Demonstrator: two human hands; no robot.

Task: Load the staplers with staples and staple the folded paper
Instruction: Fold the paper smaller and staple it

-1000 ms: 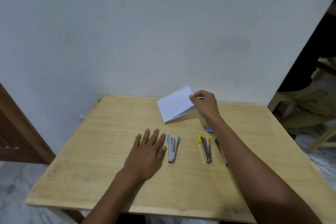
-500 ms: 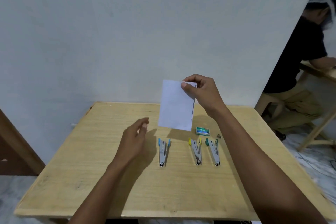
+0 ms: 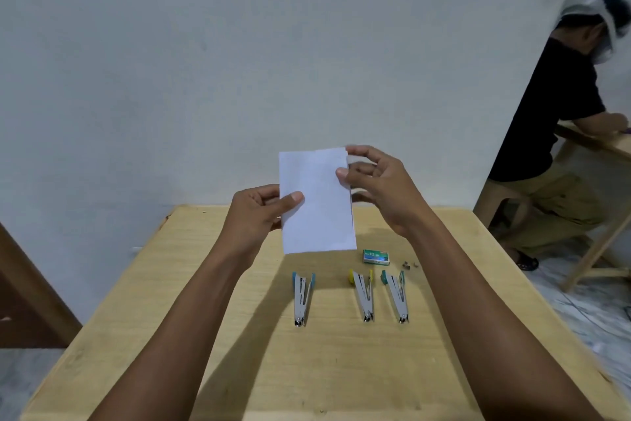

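While I am holding the folded paper (image 3: 316, 202) upright over the surface (image 3: 205, 352), nothing is being stapled yet.
My left hand (image 3: 259, 212) is pinching its left edge and my right hand (image 3: 379, 188) is pinching the top right corner, probably squaring the fold; below, three staplers (image 3: 363, 294) are lying open near the staple box (image 3: 376, 256), ready for loading.

Beyond my left grip (image 3: 257, 212) and right grip (image 3: 380, 188) a plain pale grey wall (image 3: 239, 45) rises, evenly lit. Under both spreads the light wooden table (image 3: 341, 369). Low and left of the left grip stands dark brown woodwork (image 3: 27, 301) over marbled floor (image 3: 20, 383). Well right of the right grip, a person (image 3: 560, 113) in a black top sits on a wooden stool (image 3: 493, 195) at another wooden table (image 3: 601, 147).
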